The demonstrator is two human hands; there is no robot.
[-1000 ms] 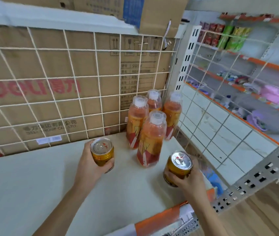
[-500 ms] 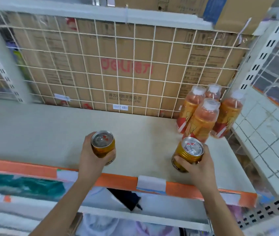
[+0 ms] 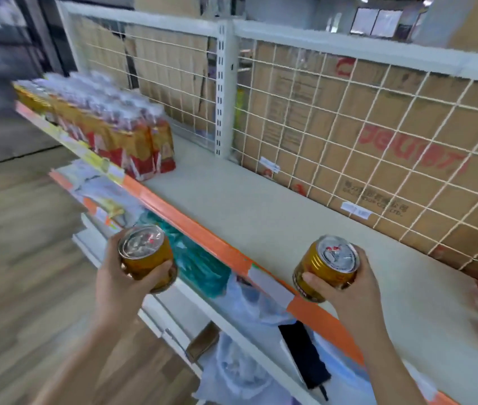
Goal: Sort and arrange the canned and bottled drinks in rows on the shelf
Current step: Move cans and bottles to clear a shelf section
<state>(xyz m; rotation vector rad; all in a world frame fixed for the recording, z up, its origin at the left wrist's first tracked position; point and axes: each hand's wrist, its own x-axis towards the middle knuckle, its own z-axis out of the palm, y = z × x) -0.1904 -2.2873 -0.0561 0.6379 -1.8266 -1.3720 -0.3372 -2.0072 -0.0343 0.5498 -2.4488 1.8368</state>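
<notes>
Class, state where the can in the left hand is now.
In the head view, lower left: the left hand grips the can in the air outside the orange edge of the shelf.

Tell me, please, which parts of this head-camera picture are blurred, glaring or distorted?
Head view: motion blur smears the packed bottles at far left and the floor; the left can and right can are sharper, their lids catching glare; wide-angle distortion bows the shelf edge and wire grid.
</notes>
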